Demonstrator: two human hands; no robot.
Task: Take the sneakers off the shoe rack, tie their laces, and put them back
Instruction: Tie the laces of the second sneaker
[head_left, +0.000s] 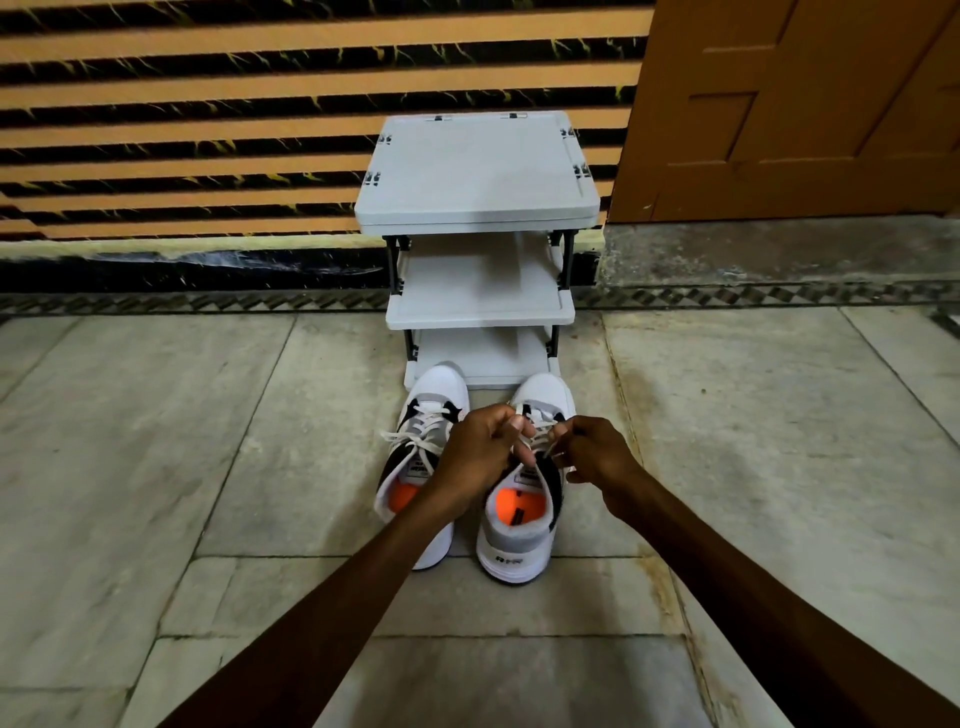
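Two white, grey and black sneakers with orange insoles stand side by side on the stone floor, toes toward a grey three-shelf shoe rack (478, 306). On the left sneaker (423, 415) the white laces lie in a bow with loose ends. Over the tongue of the right sneaker (519, 535), my left hand (480, 449) and my right hand (597, 452) each pinch a white lace end. My left forearm hides the left sneaker's heel. No shoes are on the rack's visible shelves.
The rack stands against a wall of orange and black stripes (208, 130). An orange wooden door (789, 104) is to its right. Pale stone floor slabs (156, 441) spread on both sides of the sneakers.
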